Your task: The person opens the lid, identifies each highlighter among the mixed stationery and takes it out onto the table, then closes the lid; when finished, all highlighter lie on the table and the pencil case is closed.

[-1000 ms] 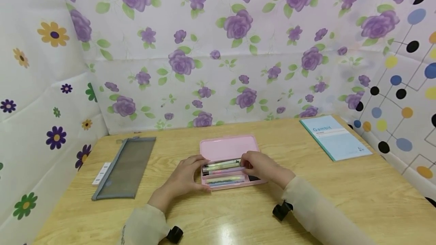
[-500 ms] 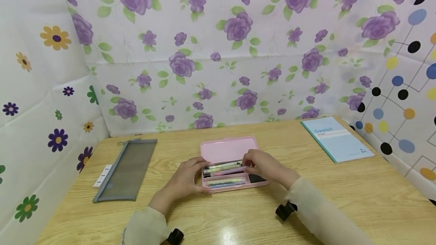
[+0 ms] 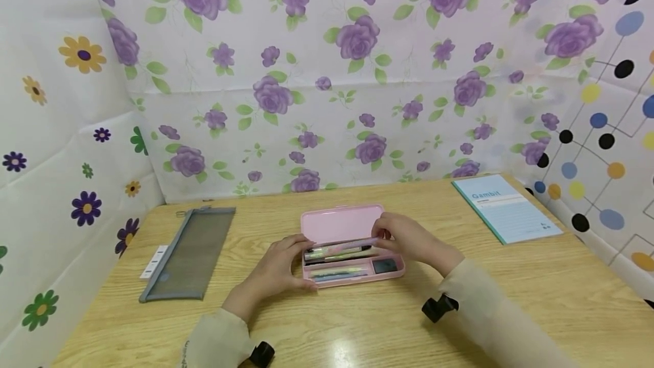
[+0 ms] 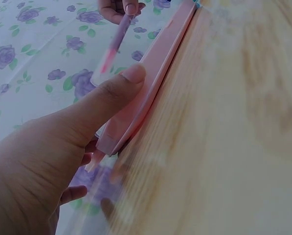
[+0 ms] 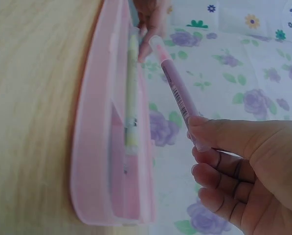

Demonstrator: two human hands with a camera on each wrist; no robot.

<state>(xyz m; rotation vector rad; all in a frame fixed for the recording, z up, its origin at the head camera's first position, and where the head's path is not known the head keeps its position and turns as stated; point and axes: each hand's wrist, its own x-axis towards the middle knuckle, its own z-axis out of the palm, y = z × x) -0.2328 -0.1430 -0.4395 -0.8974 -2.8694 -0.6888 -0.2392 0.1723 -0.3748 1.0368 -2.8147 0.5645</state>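
Note:
A pink pencil case lies with its lid folded back on the table, holding several pens and pencils. My left hand grips its left end, thumb along the front wall and fingers round the back. Between thumb and index finger, my right hand pinches one end of a purple pen, which has a pink section under a clear tip. That pen is raised over the case's back compartment. A yellowish pen lies inside the case. In the front right compartment sits a dark block.
On the left lies a grey mesh zip pouch, with a white strip at its left edge. A light blue notebook lies at the back right. Floral cloth hangs behind the wooden table.
The right hand has lifted the purple pen from among the others and moved slightly up and right, uncovering the dark block. The left hand stays on the case.

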